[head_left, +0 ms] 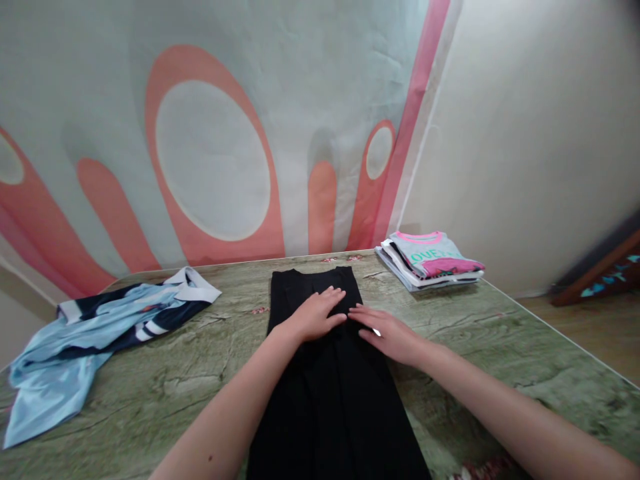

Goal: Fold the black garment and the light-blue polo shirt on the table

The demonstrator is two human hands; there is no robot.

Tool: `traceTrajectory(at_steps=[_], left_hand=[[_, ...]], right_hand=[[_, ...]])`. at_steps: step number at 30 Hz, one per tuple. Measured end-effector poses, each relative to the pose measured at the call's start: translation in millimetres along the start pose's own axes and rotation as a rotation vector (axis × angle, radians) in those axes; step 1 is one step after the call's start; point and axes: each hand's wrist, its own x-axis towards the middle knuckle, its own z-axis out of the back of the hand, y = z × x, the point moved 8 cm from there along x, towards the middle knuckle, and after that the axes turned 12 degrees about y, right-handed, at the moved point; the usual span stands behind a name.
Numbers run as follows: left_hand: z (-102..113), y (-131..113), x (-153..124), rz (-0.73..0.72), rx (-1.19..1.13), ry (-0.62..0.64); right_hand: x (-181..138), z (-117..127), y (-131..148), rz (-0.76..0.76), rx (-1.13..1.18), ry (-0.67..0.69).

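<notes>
Black garment, near end: the black garment (335,400) lies lengthwise in front of the person, its near end running out of view at the bottom.
Black garment, sides: both long edges fairly straight, widening toward the person; bare table runs along each side.
Left hand (316,315): palm down on the upper part of the cloth, fingers stretched out flat, grasping nothing visible.
Right hand (393,339): at the garment's right edge, fingers extended over the cloth, thumb apart from them, not clenched; whether the fingertips press or only hover, I cannot tell.
Gap between hands: narrow, the left thumb just beside the right fingertips.
Blue shirt (75,353): loose and rumpled near the table's left side, well apart from the garment, its white collar pointing toward the wall.
Black garment, far end: nearly square, short of the table's back edge.
Folded stack (430,267): by the far right corner, apart from the garment, grey shirt with pink neckline on top.
Count: two hands, one black garment, one blue shirt, one stack of several layers, too tight to count.
Table (200,387): greenish wood-grain top, small reddish patches, pale rim.
Walls: patterned sheet (295,100) with coral shapes behind; plain wall (540,147) right.
Floor (595,330): brown, beyond the right edge.
</notes>
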Motion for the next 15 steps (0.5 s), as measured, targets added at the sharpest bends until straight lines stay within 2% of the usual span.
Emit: traceTrajectory(at_steps=[2,4,7,10,13,15], left_hand=[[-14,-11,1,0.0,0.012,0.101],[-26,-13,1,0.019,0.016,0.179],[-32,-12,2,0.019,0.008,0.23],[-32,-9,3,0.028,0.011,0.241],[-33,-10,4,0.026,0.016,0.251],[-30,-13,3,0.012,-0.003,0.258]], right_hand=[[-20,-14,1,-0.008,-0.129,0.137],[-36,-18,-4,-0.089,-0.201,0.197],[-45,-8,-7,-0.189,-0.265,0.181],[-34,-2,11,-0.126,-0.319,0.125],[-26,-15,33,-0.037,-0.343,0.124],[-30,-25,42,-0.041,-0.368,0.11]])
